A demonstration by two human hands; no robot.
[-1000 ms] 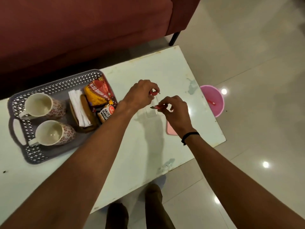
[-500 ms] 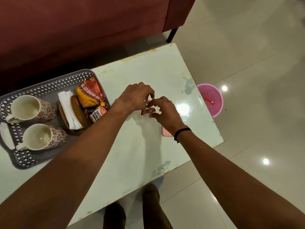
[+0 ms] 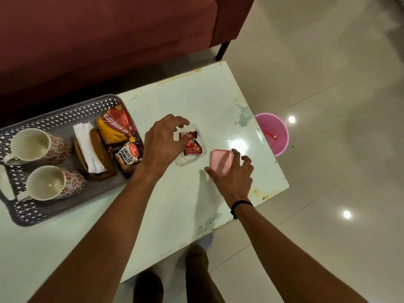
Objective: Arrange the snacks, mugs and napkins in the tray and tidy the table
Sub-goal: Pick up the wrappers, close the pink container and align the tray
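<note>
Left hand (image 3: 161, 145) fingers curled on box (image 3: 189, 147) w/ sweets; right hand (image 3: 235, 173) grips lid (image 3: 220, 161) edge. Light, stiff plastic; hold rims.

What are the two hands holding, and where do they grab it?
Right hand grips the pink lid by its near edge. Left hand touches red sachets in the clear box; a grip cannot be told.

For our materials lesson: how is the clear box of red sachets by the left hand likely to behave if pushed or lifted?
The clear box looks thin-walled and shallow, so probably light and apt to slide on the glossy table. Its pink lid is off, under the right hand, so the loose red sachets might spill if it tips. The left hand holds its rim, likely steadying it.
</note>
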